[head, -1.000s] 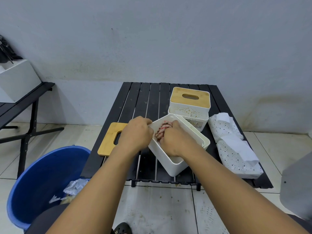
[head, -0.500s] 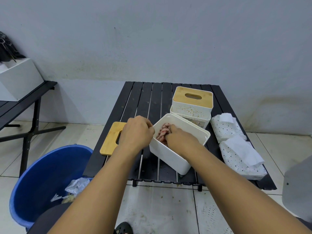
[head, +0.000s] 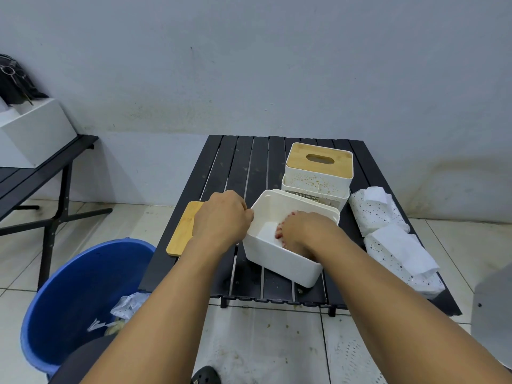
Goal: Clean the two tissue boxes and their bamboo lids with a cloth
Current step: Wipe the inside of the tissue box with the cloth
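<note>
Both busy: our left hand (head: 221, 218) grips a white plastic tissue box (head: 282, 263), our right hand (head: 306, 231) clutches pink cloth (head: 278, 233) inside.

A black slatted surface (head: 249, 167) stands against the pale wall (head: 277, 65). On it, toward 3 o'clock, lie two white speckled tissue packs (head: 401, 259), touching end to end. At 8 o'clock a blue bucket (head: 63, 295) sits on the tiled floor (head: 277, 342) (crumpled wrapping (head: 127, 304) inside). At 9 o'clock a second dark surface (head: 33, 173) carries a white box (head: 36, 131); a black bag (head: 13, 81) is behind the box.
</note>
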Demonstrator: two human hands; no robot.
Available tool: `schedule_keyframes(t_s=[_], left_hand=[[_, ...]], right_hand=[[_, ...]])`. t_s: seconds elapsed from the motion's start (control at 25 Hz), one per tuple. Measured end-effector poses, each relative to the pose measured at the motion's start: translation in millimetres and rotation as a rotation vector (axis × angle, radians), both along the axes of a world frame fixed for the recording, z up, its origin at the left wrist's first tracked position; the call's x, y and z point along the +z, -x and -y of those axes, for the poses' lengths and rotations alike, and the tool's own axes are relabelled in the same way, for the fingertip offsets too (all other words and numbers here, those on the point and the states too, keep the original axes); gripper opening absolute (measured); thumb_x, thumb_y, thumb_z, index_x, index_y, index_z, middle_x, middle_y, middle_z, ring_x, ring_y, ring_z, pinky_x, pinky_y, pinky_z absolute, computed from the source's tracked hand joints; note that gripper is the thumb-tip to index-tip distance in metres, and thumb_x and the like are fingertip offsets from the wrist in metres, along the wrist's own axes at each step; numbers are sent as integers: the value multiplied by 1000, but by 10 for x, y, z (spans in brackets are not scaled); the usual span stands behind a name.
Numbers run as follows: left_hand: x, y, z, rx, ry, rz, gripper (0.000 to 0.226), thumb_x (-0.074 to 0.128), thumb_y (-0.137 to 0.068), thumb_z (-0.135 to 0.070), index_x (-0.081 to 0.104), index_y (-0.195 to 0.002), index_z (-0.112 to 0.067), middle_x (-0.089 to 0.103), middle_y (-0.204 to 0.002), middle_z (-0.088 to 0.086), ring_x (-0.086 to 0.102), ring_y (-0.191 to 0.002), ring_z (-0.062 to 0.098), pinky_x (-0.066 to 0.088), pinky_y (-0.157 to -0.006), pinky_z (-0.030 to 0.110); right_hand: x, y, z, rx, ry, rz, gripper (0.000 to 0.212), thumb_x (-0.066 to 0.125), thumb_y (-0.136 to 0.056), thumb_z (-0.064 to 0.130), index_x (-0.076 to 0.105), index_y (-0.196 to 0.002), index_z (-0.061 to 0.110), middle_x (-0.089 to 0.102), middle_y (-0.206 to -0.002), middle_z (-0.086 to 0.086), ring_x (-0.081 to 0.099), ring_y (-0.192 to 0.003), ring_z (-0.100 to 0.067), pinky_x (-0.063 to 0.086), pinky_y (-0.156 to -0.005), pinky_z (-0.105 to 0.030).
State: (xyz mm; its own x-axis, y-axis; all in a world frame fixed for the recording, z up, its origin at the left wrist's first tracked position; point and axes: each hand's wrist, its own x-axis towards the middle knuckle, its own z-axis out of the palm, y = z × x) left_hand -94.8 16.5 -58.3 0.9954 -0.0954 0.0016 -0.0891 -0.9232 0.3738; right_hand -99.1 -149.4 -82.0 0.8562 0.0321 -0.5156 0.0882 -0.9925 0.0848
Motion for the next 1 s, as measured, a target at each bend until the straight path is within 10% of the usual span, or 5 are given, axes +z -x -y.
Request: schedule_keyframes(t_s=[0.36, 0.48, 0.6, 1.0], left_hand=[[76, 56, -78, -133, 77, -227, 31, 62, -94, -28, 76, -74, -9, 75, -62, 2, 74, -66, 20, 64, -70, 40], [104, 52, -86, -147, 73, -195, 25, 61, -96, -34, 74, -115, -24, 77, -111, 2, 72, -98, 19, 60, -91, 39], [67, 12, -84, -233, 229, -285, 75, 57, -100, -21, 19, -163, -37, 28, -169, -1, 39, -148, 25, 42, -117, 43], [-35, -8, -66, -214, 354, -283, 66, 60, -95, -10, 38, -153, -32, 59, -138, 0, 62, -113, 28, 65, -78, 47]], right_hand=[[101, 60, 81, 48, -196, -62, 46, 52, -100, 22, 54, -146, 19, 62, -133, -2, 56, -117, -27, 45, -104, -36], [75, 87, 26, -1, -371, -13, 46, 49, -99, 30, 54, -145, 28, 63, -135, -4, 58, -115, -25, 45, -104, -40], [89, 114, -45, -70, -445, 81, 39, 43, -104, 39, 64, -133, 22, 68, -123, -5, 59, -103, -22, 48, -94, -37], [190, 93, -177, -322, -386, 386, 29, 58, -99, 25, 69, -122, 12, 68, -118, -10, 61, -99, -27, 44, -77, -31]])
